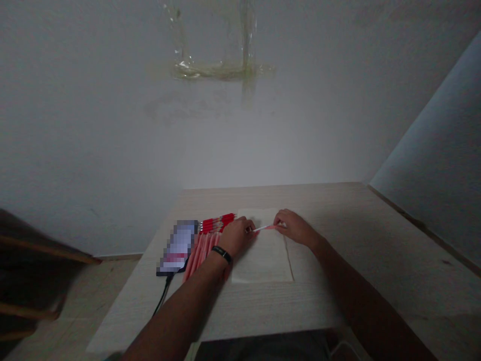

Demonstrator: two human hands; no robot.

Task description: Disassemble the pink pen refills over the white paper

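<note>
Near the left edge of the tabletop [330, 205], has a cable [163, 293], then a lit phone [179, 248] with pink sticks [198, 254] beside; between near and far edges, has pale paper [259, 260] lying flat; over its farther part, holds a thin white-and-pink stick [266, 227], pinching one end with left grip [237, 234], the other with right grip [294, 226]; towards the far left corner, has red pencils [208, 225]

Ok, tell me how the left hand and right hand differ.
The left hand has a black band at the wrist; the right hand has none.
The left hand overlaps the paper's left edge; the right hand, its right edge.
Both have fingers at the thin pink-and-white strip.
</note>
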